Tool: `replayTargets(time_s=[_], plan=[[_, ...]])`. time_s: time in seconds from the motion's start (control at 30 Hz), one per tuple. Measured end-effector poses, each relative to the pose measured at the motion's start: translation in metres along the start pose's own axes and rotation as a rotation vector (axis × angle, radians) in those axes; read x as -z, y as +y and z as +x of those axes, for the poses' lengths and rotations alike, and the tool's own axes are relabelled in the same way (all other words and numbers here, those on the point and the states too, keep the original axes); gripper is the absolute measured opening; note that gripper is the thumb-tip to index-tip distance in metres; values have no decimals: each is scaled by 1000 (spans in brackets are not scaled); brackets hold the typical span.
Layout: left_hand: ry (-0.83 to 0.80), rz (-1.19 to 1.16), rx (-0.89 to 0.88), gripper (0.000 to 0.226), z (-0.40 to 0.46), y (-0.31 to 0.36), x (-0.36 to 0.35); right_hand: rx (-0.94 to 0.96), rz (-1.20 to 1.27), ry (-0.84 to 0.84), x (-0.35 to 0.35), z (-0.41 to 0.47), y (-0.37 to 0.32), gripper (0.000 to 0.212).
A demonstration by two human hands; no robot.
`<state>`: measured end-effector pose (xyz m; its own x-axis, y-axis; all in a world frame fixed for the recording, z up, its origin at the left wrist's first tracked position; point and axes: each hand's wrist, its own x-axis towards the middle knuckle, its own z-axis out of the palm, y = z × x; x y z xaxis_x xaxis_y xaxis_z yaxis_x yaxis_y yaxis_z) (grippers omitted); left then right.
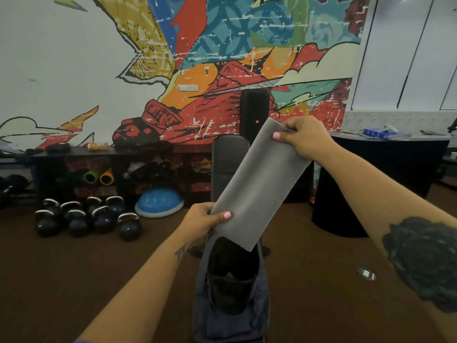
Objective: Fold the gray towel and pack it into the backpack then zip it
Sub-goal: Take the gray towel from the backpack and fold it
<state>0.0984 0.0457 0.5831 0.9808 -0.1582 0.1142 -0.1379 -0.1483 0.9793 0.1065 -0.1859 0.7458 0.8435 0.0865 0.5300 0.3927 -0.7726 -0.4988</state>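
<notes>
The gray towel (257, 186) is folded into a long narrow strip, held in the air and slanting from upper right to lower left. My right hand (306, 137) pinches its upper end. My left hand (205, 220) grips its left edge near the lower end. The strip's bottom corner hangs just over the mouth of the dark backpack (259, 315), which lies unzipped below on a padded bench, its black inside showing.
The black bench backrest (228, 167) rises behind the towel, with a tall black speaker (254, 110) beyond it. Several kettlebells (86, 216) and a blue balance dome (159, 201) sit on the brown floor at left. A low shelf lines the mural wall; a dark counter (385, 179) stands right.
</notes>
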Motion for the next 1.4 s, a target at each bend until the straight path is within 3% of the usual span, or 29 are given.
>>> replayTargets(time_s=[0.13, 0.2, 0.3, 0.4, 0.57, 0.8, 0.9, 0.93, 1.03, 1.23, 1.4], plan=[[-18, 195, 78, 25, 6, -7, 2, 18, -19, -8, -2, -2, -5, 15], [-6, 276, 204, 27, 10, -13, 1, 56, -31, -13, -4, -1, -11, 18], [-118, 235, 543, 66, 7, -13, -5, 135, -88, -30, -8, 2, -19, 32], [-360, -15, 583, 99, 2, -5, -13, 209, -144, -70, -13, -1, -28, 32], [-578, -625, 459, 120, 4, 9, -25, 268, -104, -298, -17, -19, -51, 25], [-330, -956, 140, 105, 17, 19, -10, 329, -134, -671, -19, -58, -71, 18], [-253, -913, 145, 78, 21, 25, 4, 297, -137, -762, -23, -69, -67, 20], [-203, -861, 154, 68, 21, 27, 6, 299, -137, -769, -25, -72, -65, 20], [-134, -776, 124, 73, 20, 31, 5, 276, -120, -801, -29, -79, -55, 18], [-298, -563, 53, 55, 10, 38, -6, 204, -46, -734, -30, -74, -43, 19], [-328, -310, -34, 38, 6, 47, -18, 173, -33, -644, -18, -64, -36, 25]])
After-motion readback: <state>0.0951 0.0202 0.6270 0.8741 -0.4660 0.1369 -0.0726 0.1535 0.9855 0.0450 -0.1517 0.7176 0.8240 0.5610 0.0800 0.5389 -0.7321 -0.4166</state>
